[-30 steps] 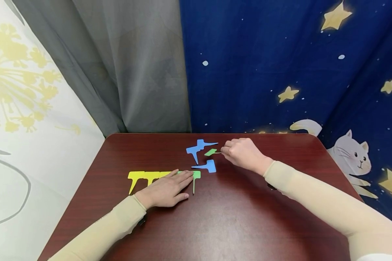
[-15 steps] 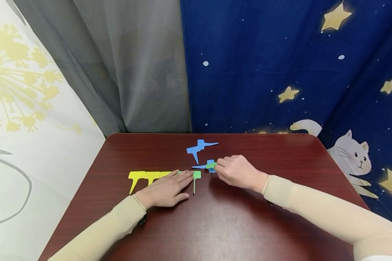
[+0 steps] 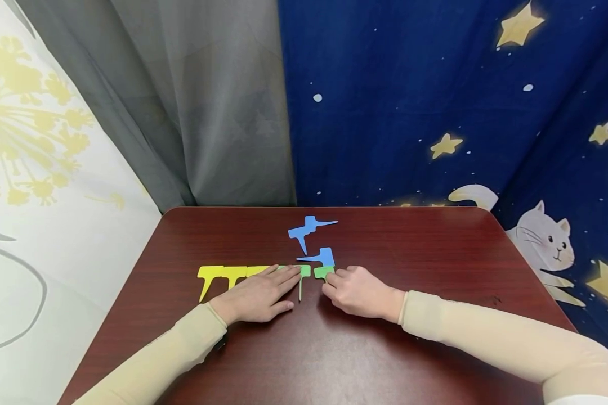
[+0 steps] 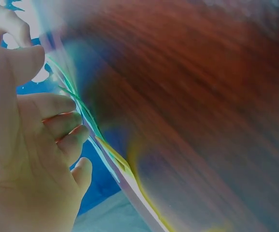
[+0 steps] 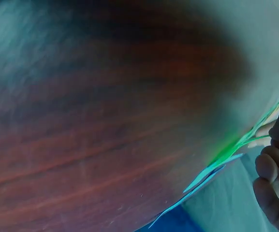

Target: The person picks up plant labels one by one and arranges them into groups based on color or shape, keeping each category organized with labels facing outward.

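Your left hand (image 3: 255, 295) lies with its fingers spread over the row, not closed around anything, and it hides the middle of the yellow tags (image 3: 210, 272) and part of the green tags (image 3: 305, 271). Your right hand (image 3: 360, 292) is pinched on the stem of a loose green tag (image 3: 322, 272), whose head is just to the right of the row's end, with a narrow gap between. The risk, I think, is at this gap: if you push the tag left too strongly, its edge could ride over the last one or turn the row crooked. In the head view its far edge meets the near blue tag (image 3: 326, 256), so a sideways move could drag this one also. The stem looks thin, therefore the head may swing if you hold only there. The far blue tags (image 3: 304, 228) overlap each other, well apart from your fingers. About containers, I see none; the tags are on the tabletop (image 3: 360, 354) itself.
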Demonstrator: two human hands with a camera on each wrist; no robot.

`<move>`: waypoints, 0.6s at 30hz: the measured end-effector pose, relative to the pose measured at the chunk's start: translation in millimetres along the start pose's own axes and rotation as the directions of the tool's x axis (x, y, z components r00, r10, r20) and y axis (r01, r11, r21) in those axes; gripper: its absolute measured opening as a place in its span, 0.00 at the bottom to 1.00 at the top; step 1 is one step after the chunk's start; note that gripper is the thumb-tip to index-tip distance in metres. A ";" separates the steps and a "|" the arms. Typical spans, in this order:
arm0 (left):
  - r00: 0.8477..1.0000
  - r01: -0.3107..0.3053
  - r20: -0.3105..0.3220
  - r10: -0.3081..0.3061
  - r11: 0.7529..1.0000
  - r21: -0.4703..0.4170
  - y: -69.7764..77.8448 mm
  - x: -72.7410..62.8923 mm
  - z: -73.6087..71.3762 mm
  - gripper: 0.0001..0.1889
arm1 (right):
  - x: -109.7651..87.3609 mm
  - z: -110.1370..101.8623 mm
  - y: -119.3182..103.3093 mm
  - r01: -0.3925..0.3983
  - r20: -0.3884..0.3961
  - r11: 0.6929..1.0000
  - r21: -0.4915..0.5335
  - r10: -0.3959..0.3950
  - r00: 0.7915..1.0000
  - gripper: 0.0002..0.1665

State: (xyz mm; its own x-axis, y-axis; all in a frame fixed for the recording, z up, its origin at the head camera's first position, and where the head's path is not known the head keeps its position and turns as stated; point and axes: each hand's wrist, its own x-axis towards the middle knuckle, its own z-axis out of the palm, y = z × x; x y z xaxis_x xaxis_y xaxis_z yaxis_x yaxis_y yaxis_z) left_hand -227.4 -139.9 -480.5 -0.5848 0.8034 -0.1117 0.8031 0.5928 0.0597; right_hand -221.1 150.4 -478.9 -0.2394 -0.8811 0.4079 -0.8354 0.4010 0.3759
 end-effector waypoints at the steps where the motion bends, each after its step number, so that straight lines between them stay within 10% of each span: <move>1: 1.000 0.000 0.000 0.000 1.000 0.000 0.0 0.0 0.0 0.36 | 0.6 0.4 -1.9 0.003 -0.003 1.000 0.000 -0.003 1.000 0.08; 18: 1.000 -0.021 -0.017 0.021 1.000 -0.007 1.0 0.0 1.8 0.36 | 4.4 13.1 -11.0 0.027 0.027 0.999 -0.036 -0.026 0.999 0.13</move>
State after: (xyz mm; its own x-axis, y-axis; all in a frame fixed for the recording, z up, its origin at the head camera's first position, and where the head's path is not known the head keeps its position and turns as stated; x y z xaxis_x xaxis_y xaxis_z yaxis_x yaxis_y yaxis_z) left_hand -226.4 -139.3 -482.3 -0.5695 0.8166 -0.0940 0.8145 0.5760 0.0693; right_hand -219.5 138.8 -492.1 -0.2311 -0.8976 0.3754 -0.8232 0.3861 0.4163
